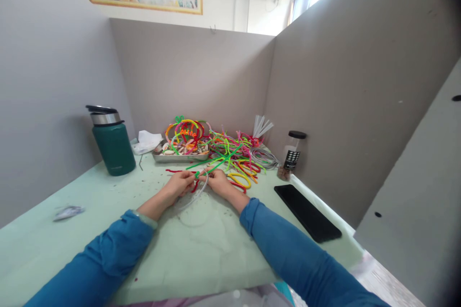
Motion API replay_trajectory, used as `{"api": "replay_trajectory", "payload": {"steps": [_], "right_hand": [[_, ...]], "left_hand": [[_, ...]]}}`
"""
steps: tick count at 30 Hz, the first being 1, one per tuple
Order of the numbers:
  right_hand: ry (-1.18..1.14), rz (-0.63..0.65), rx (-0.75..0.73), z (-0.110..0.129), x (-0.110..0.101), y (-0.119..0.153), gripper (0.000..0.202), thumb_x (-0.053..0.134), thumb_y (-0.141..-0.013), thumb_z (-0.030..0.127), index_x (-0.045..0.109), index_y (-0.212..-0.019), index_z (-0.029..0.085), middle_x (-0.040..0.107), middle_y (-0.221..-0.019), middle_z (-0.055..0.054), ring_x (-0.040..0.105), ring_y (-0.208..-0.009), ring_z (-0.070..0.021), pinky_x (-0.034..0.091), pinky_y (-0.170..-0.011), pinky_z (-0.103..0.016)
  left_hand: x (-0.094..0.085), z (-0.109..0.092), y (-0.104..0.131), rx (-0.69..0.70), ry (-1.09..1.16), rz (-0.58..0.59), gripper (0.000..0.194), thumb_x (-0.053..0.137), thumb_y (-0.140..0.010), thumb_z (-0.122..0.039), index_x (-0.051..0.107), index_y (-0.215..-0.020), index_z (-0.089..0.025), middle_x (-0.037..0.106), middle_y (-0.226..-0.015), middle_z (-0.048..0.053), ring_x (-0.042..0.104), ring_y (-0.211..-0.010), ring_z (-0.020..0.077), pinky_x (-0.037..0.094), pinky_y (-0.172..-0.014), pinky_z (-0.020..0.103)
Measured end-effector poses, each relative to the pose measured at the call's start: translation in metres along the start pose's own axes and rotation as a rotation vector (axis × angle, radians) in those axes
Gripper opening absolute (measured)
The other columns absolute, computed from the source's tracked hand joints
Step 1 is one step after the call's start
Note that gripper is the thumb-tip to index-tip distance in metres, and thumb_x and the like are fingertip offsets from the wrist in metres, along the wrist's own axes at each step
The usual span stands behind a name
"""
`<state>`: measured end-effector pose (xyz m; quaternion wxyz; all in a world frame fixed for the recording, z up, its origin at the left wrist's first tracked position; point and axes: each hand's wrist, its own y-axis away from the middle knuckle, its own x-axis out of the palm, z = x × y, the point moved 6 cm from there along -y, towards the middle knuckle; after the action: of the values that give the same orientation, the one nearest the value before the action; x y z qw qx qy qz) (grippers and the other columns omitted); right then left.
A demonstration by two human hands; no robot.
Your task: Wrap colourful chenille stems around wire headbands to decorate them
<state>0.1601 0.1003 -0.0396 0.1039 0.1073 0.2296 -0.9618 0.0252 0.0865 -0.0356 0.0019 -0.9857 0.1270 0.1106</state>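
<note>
My left hand (pixel 180 184) and my right hand (pixel 219 183) meet above the middle of the table, fingertips almost touching. Both are closed in a pinch around a green pipe cleaner (pixel 226 157), whose long ends stick out up and to the right. A thin whitish hoop (pixel 197 196), like a headband, curves down between the hands from the same spot; which fingers grip it I cannot tell. Close to my left fingers lies a red pipe cleaner (pixel 172 171), partly hidden by the hand.
A metal tray (pixel 180 158) holds small pieces and colourful finished hoops. Beside it lie a heap of pipe cleaners (pixel 230 146) and coiled grey wire (pixel 264 157). A green bottle (pixel 113 146) stands left; a clear jar (pixel 291 153) and black phone (pixel 307 212) are right. Grey partitions (pixel 194 67) surround the table.
</note>
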Motion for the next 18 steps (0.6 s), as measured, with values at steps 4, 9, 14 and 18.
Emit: {"api": "replay_trajectory", "payload": {"steps": [4, 9, 14, 18], "right_hand": [[-0.061, 0.005, 0.035, 0.002, 0.001, 0.001, 0.031, 0.064, -0.071, 0.042, 0.065, -0.083, 0.013, 0.051, -0.06, 0.002, 0.042, -0.053, -0.0092, 0.031, -0.05, -0.02], [-0.006, -0.04, 0.038, 0.007, -0.003, 0.004, 0.028, 0.064, -0.071, 0.041, 0.065, -0.076, 0.014, 0.046, -0.058, 0.003, 0.042, -0.056, -0.0107, 0.033, -0.052, -0.021], [0.051, -0.083, -0.014, 0.011, -0.006, 0.005, 0.027, 0.067, -0.07, 0.041, 0.062, -0.068, 0.015, 0.048, -0.069, 0.0, 0.045, -0.063, -0.0117, 0.035, -0.055, -0.022], [0.075, -0.093, -0.071, 0.013, -0.007, 0.004, 0.026, 0.067, -0.071, 0.039, 0.061, -0.066, 0.015, 0.047, -0.069, 0.0, 0.046, -0.068, -0.0124, 0.037, -0.058, -0.022]], "left_hand": [[0.001, -0.002, 0.002, -0.002, 0.008, 0.013, 0.039, 0.066, -0.064, -0.051, 0.047, -0.07, -0.018, 0.048, -0.052, -0.005, 0.025, -0.034, 0.0022, 0.011, -0.034, 0.018], [0.002, 0.0, 0.002, -0.009, 0.004, 0.054, 0.039, 0.066, -0.064, -0.051, 0.046, -0.068, -0.018, 0.047, -0.05, -0.006, 0.025, -0.033, 0.002, 0.01, -0.033, 0.018], [0.004, 0.0, 0.003, -0.009, -0.028, 0.096, 0.038, 0.066, -0.064, -0.051, 0.047, -0.066, -0.017, 0.045, -0.048, -0.006, 0.023, -0.033, 0.0018, 0.009, -0.034, 0.019], [0.004, -0.001, 0.004, -0.023, -0.058, 0.114, 0.039, 0.064, -0.066, -0.053, 0.048, -0.066, -0.017, 0.038, -0.044, -0.009, 0.02, -0.032, 0.0021, 0.008, -0.034, 0.019]]}}
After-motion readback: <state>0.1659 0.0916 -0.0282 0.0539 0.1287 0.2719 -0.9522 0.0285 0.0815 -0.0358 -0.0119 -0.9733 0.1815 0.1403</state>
